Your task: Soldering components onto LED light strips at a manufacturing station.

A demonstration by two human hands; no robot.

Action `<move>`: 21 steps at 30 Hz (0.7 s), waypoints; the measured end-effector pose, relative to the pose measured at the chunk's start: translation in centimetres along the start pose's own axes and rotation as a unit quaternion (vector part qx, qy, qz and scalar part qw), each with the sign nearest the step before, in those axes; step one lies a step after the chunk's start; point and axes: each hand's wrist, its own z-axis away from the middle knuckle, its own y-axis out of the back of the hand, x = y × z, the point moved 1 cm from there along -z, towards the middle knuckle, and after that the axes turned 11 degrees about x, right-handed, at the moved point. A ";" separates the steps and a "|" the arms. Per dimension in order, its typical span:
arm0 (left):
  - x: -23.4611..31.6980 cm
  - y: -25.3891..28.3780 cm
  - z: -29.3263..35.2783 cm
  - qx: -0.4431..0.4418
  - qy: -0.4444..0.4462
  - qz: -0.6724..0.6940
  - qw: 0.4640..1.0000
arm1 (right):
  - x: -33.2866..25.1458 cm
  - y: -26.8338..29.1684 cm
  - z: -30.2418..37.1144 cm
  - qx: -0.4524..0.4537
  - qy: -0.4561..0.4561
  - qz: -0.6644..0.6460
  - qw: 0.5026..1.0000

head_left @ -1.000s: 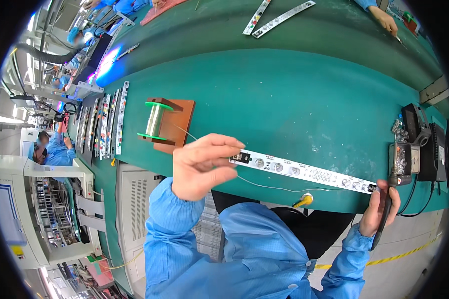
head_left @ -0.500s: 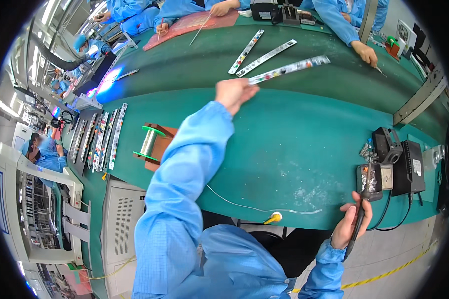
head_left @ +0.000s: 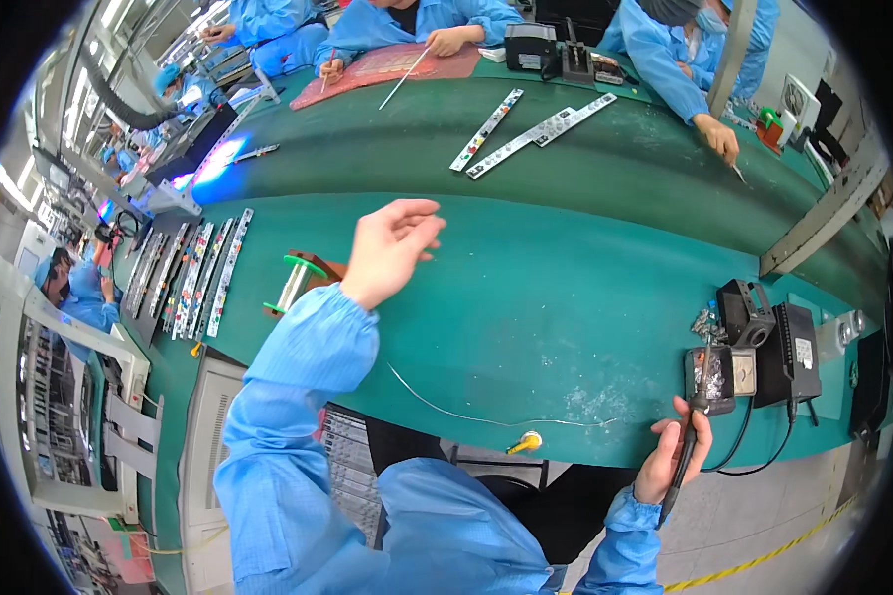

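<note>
My left hand [head_left: 392, 253] hovers over the green bench mat with nothing in it, its fingers loosely bent and apart. Close by its wrist is a solder wire spool [head_left: 294, 285] with green rims on a brown holder. My right hand [head_left: 673, 458] grips a black soldering iron [head_left: 687, 451] at the right front edge. The iron's tip end points at a small dark tray [head_left: 709, 380] with bits of metal. Beyond my left hand, on the darker green belt, lie a narrow circuit board strip [head_left: 486, 130] and two overlapping strips [head_left: 514, 154].
Several board strips [head_left: 200, 283] lie side by side at the left. A black soldering station [head_left: 792, 349] stands at the right. A loose solder wire [head_left: 466, 412] crosses the mat's front. Across the belt, one co-worker's hand [head_left: 716, 137] holds a thin tool; another works over a pink sheet [head_left: 397, 67].
My left hand has let go of a board strip, now lying on the belt overlapping another, and has drawn back toward me and left. My right hand keeps the soldering iron.
</note>
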 end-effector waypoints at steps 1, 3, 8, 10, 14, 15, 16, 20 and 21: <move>-0.4 1.3 0.2 0.014 0.004 0.003 1.000 | -0.1 -0.2 0.0 0.008 0.006 0.022 1.000; 0.1 6.1 2.3 0.106 -0.152 0.029 0.982 | 0.1 -0.3 0.0 0.015 0.008 0.035 0.999; -5.0 21.3 2.8 0.404 -0.163 -0.042 0.899 | 0.9 0.9 -0.4 0.007 0.051 0.062 0.997; -8.9 28.5 3.9 0.486 -0.120 -0.239 0.832 | 0.7 0.4 -0.2 0.012 0.049 0.068 0.996; -15.6 37.4 5.7 0.434 0.043 -0.535 0.724 | 1.1 0.4 -0.4 -0.010 0.076 0.103 0.992; -15.6 37.9 5.6 0.393 0.102 -0.533 0.742 | 1.2 0.4 -0.5 -0.021 0.097 0.088 0.991; -15.6 38.1 5.3 0.395 0.104 -0.530 0.743 | 1.2 0.4 -0.5 -0.024 0.101 0.087 0.991; -14.7 38.1 2.6 0.321 0.104 -0.594 0.730 | 1.1 0.2 -0.4 -0.009 0.114 0.161 0.980; -14.7 38.3 1.9 0.312 0.105 -0.602 0.727 | 1.0 0.1 -0.3 -0.007 0.108 0.170 0.980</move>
